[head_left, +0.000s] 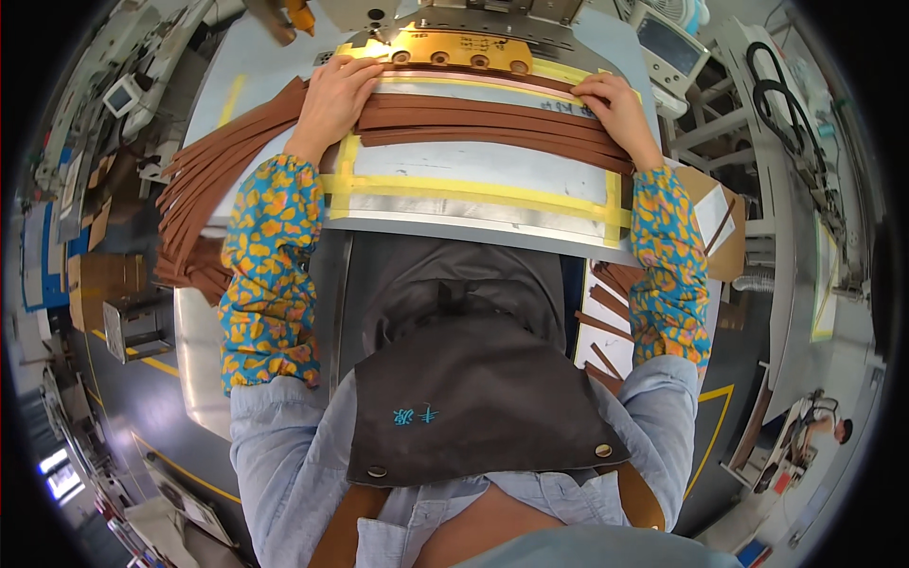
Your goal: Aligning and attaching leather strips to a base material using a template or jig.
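Observation:
A narrow brown strip [544,83] that looks like leather lies lengthwise along the front of a yellow plate [464,47] with round holes, under the machine head. My left hand [336,102] has its fingertips pressed on the strip's left end, close to a bright light. At the other end my right hand [615,114] pinches the strip between thumb and fingers. Just in front of it, a layered bundle of similar brown strips [473,118] spreads between my wrists. Another fan of strips [227,142] hangs over the table's left edge, partly behind my left forearm.
Yellow tape [473,188] frames an area on the pale worktable [436,163]. A control screen [670,43] stands at the back right. More brown strips [611,303] lie on a white surface beside my right sleeve. A cardboard box [715,222] sits right of the table; a person [824,421] works farther off.

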